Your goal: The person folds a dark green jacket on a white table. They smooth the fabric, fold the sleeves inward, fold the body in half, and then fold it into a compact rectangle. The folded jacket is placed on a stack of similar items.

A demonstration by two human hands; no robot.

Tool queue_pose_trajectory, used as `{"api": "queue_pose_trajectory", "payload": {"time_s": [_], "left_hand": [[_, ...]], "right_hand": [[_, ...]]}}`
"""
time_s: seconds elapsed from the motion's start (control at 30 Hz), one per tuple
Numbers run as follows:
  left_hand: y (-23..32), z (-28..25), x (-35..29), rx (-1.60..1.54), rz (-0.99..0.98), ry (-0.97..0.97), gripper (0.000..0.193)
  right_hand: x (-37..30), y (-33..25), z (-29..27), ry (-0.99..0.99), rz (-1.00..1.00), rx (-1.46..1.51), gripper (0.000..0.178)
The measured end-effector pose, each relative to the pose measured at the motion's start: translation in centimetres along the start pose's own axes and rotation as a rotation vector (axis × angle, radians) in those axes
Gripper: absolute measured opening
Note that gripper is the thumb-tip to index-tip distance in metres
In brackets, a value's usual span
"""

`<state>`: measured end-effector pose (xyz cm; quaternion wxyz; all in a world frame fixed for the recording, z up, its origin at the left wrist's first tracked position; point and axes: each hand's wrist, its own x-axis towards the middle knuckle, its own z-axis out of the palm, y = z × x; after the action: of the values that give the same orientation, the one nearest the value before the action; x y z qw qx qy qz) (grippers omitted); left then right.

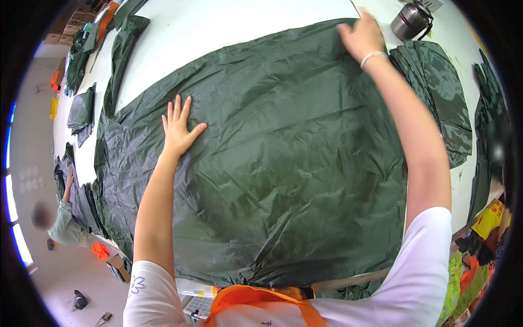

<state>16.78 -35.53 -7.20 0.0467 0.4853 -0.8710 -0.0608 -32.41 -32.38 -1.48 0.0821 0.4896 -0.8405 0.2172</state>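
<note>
A large dark green sheet of thin, wrinkled, slightly shiny fabric (283,136) lies spread over a white table. On its left part my left hand (180,129) rests flat, fingers spread and holding nothing. My right hand (366,39), with a pale bracelet at the wrist, reaches to the sheet's far right corner. Its thumb stands apart from the fingers, which are stretched out and a little blurred. Nothing shows in its grasp. Gathered folds bunch at the sheet's near edge, close to my body, and a narrow strip of the fabric extends away at the far left.
Beyond the right corner stands a steel thermos jug (412,20). Folded camouflage fabric (436,98) lies right of my right arm. Folded green pieces (81,111) sit along the left, where another person (65,218) works. Colourful cloth (471,272) is heaped at lower right.
</note>
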Motion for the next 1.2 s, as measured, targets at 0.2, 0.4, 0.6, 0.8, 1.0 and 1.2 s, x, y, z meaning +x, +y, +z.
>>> {"api": "queue_pose_trajectory", "payload": {"time_s": [0.2,0.4,0.6,0.8,1.0,1.2], "left_hand": [[-0.4,0.2,1.4,0.091,-0.139,-0.033,0.087],[3.2,-3.3,-1.6,0.139,-0.017,0.163,0.083],[0.8,-3.8,-24.4,0.110,-0.254,0.128,0.076],[-13.1,-3.1,-52.6,0.277,-1.208,0.177,0.076],[-24.9,0.4,-69.6,-0.258,-1.578,0.396,0.090],[-29.2,3.2,-70.6,-0.789,-1.666,0.622,0.090]], "right_hand": [[-22.0,-3.9,-0.8,-0.395,-0.544,0.105,0.068],[-27.7,-2.4,-6.3,-0.320,-0.245,0.003,0.067],[-40.8,4.5,-15.2,-0.516,-0.248,-0.096,0.064],[-52.0,16.3,-21.2,-0.418,0.208,-0.552,0.058],[-57.6,0.6,-24.8,-0.867,-0.459,0.101,0.079],[-62.1,-0.8,-23.1,-0.625,-0.417,0.028,0.033]]}}
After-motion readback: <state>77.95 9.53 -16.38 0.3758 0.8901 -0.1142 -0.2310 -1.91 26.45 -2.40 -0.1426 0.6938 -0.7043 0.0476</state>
